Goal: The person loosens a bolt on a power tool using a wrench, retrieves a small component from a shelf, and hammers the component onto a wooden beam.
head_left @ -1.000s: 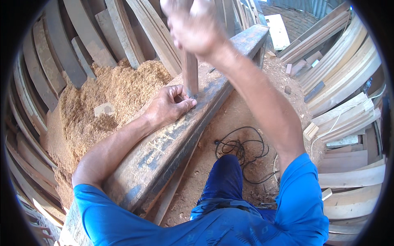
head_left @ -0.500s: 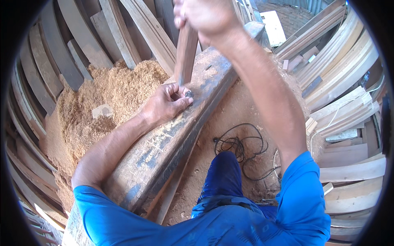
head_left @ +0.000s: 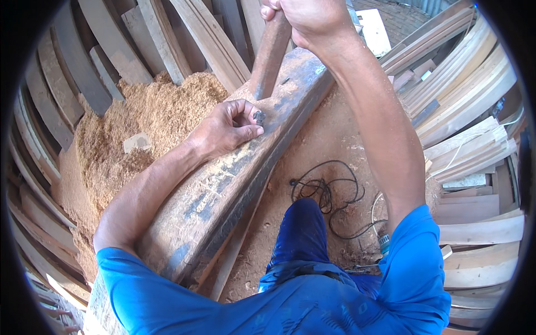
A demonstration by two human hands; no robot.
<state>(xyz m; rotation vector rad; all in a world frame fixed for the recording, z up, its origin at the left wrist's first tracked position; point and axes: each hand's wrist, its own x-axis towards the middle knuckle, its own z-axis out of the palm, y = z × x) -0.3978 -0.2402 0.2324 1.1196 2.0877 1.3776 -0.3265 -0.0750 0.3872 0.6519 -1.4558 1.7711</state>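
Observation:
My right hand, at the top of the view, is closed round the upper end of a squared length of wood. The wood slants down toward the thick timber beam, its lower end just beyond my left hand. Low on the beam, my left hand pinches a small dark piece between thumb and fingers. That piece looks like metal, but its exact kind is too small to make out. Whether the wood's lower end touches the beam, I cannot tell.
Sawdust is heaped left of the beam, with planks leaning behind it. A black cable lies coiled on the dusty floor near my knee. Stacked boards line the right side.
My right hand and the wood have shifted to the right, and the wood's lower end is now farther from my left hand. The dark piece shows more plainly in my left fingers.

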